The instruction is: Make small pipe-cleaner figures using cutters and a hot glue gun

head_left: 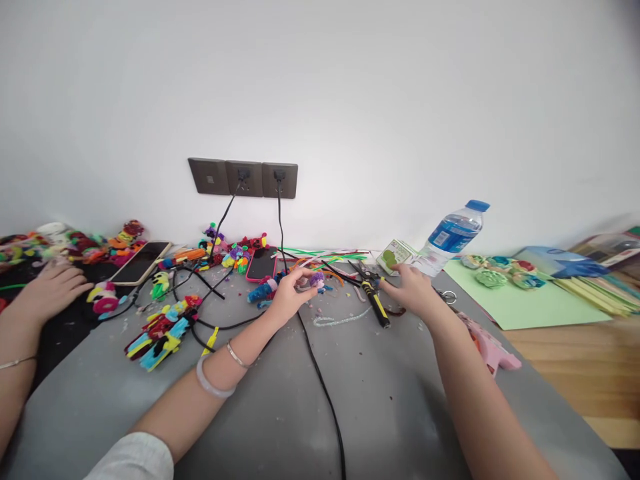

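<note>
My left hand (pixel 287 293) is closed in a pinch on a small purple pipe-cleaner figure (pixel 317 280), held just above the grey mat (pixel 390 387). My right hand (pixel 411 287) reaches forward with its fingers bent, next to the black and yellow pliers (pixel 373 293) and a small green and white box (pixel 395 255); I cannot make out whether it grips anything. A thin pale string (pixel 340 320) lies on the mat between my hands.
Another person's hand (pixel 47 290) rests at the far left among colourful pipe-cleaner crafts (pixel 160 331). Two phones (pixel 141 261) (pixel 262 263), black cables (pixel 320 380), a tilted water bottle (pixel 453 237), green paper (pixel 520 300) and a pink object (pixel 493 347) surround the work area.
</note>
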The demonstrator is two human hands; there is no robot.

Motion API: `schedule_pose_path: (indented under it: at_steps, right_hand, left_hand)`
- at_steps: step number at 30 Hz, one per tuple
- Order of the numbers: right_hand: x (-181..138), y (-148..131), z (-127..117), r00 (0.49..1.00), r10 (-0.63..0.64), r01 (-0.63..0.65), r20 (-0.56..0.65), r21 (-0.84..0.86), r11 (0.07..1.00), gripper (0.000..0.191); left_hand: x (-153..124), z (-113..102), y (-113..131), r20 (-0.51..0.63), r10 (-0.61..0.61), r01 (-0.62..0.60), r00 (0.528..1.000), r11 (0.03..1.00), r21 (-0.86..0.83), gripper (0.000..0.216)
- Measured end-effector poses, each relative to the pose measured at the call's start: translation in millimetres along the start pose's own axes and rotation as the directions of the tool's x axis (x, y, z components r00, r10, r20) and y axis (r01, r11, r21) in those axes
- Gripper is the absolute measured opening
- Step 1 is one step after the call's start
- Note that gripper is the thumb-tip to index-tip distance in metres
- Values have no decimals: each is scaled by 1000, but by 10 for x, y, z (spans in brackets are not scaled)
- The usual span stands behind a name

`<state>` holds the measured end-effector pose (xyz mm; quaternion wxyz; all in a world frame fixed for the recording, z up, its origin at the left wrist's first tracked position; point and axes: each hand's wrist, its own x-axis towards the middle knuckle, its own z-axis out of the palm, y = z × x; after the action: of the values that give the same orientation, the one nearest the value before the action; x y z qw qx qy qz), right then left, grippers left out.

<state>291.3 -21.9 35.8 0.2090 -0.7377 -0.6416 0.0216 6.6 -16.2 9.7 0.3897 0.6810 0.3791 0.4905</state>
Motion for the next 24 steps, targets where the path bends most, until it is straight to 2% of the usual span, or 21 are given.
schedule_pose_path:
  at_steps: [2,3,7,13,18,21,24]
  right_hand:
    - [-111,5,57,990,72,-50,119,-178,983,64]
    - [-169,-26,86,987,87,-53,133,-236,970,70]
    - [-271,-183,142,989,105,-58,103,-380,923,70]
    - [-136,-127,53,986,96,-42,133,-358,933,54]
    - [-268,-56,-86,989,90,-41,115,-372,927,47]
    - [-357,-98,-145,999,39,-25,36,-321,947,38]
    - [-363,-233,-141,990,-89,70,-110,-168,983,33]
  left_hand:
    - [3,8,-20,-12,-3,3,1000,1000,-3,26]
    - [4,9,-32,-15,-6,5,1000,1000,-7,28]
    - [7,-4,-76,0,-7,7,1000,1000,-24,33]
    - [17,-25,-110,14,-18,18,1000,999,-32,39]
    - [26,3,-143,18,-29,30,999,998,-61,39]
    - [30,13,-161,21,-27,29,999,995,-91,41]
    - [30,6,-176,35,-37,41,999,993,-114,47]
